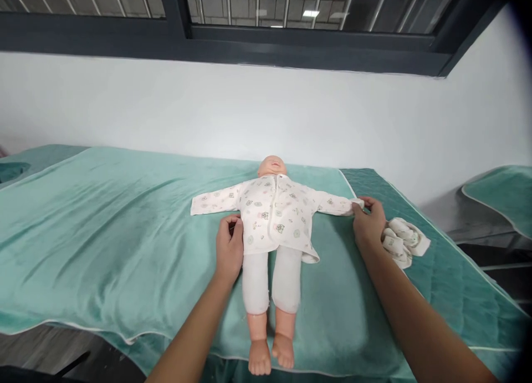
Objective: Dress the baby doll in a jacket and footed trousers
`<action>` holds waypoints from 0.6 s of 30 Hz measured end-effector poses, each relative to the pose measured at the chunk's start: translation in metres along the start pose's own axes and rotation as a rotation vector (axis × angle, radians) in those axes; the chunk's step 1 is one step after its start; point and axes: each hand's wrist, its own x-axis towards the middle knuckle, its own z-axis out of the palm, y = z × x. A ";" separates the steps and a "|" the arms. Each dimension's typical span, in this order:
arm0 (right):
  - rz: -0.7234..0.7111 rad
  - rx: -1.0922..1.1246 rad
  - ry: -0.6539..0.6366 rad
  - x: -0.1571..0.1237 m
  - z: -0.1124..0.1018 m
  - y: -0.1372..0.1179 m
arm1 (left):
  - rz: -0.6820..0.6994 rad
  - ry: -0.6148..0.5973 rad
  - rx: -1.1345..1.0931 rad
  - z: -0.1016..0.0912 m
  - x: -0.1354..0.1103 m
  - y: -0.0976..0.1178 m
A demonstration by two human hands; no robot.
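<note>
A baby doll [272, 286] lies on its back on a green towel [103, 233], head towards the wall, arms spread. It wears a white patterned shirt [274, 214] with long sleeves; its legs are white cloth and its feet are bare. My left hand [229, 249] rests against the doll's side at the shirt's lower edge, fingers curled on the cloth. My right hand [368, 222] pinches the cuff of the sleeve that lies out to the right.
A crumpled white patterned garment [405, 240] lies just right of my right hand on the darker green padded table [449, 283]. A white wall and dark window frame stand behind. Another green-covered surface [502, 197] sits at far right, across a gap.
</note>
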 end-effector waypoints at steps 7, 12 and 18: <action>0.000 -0.065 -0.007 0.000 0.002 0.008 | -0.030 0.042 0.030 0.002 -0.003 0.004; -0.236 -0.139 -0.057 -0.017 0.001 -0.009 | -0.017 0.046 0.050 0.002 -0.001 0.000; -0.423 -0.203 -0.362 -0.028 0.006 -0.014 | -0.005 0.041 0.080 0.000 -0.004 0.001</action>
